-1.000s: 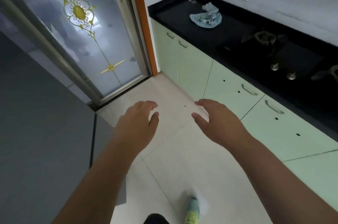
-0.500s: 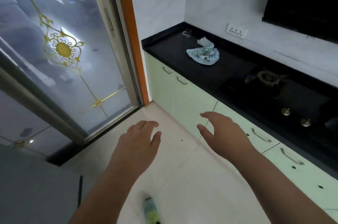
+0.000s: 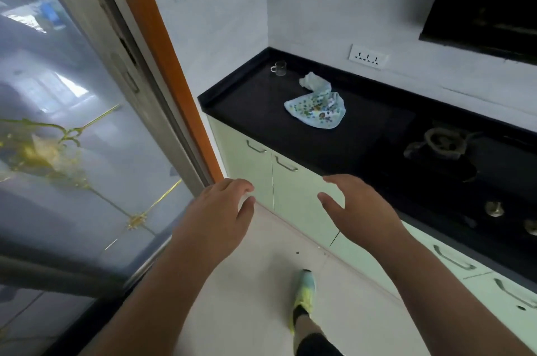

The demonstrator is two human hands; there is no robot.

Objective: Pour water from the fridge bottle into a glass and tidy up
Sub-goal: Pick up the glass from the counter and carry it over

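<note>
So, going from your left to your right:

Glass door [image 3: 87,123]: it fills your left side, frosted with gold ornament, in a grey frame with an orange jamb. No fridge and no bottle show anywhere in view.

Left hand [image 3: 216,216]: you hold it out over the floor [image 3: 247,297], fingers [image 3: 241,185] loosely spread and a little curled, gripping nothing.

Step in hand: judging by two free hands and no bottle in sight, you are at the very start, on your way in. The next move calls for finding the fridge, which lies outside this view, and taking the bottle out before any pouring.

Glass [image 3: 279,68]: the task's small clear cup with a handle stands upright in the far left corner of the black tabletop [image 3: 250,111], well apart from both hands. It looks empty, though it is too small to be sure.

Cloth [image 3: 316,107]: a light blue patterned cloth lies crumpled near the glass, to its right, not touching it.

Right hand [image 3: 360,210]: it hovers in front of the pale green cabinets [image 3: 299,199], fingers relaxed and apart, thumb out, holding nothing.

Stove [image 3: 444,149]: a dark gas burner with knobs sits on the tabletop at your right; no pot stands on it.
</note>
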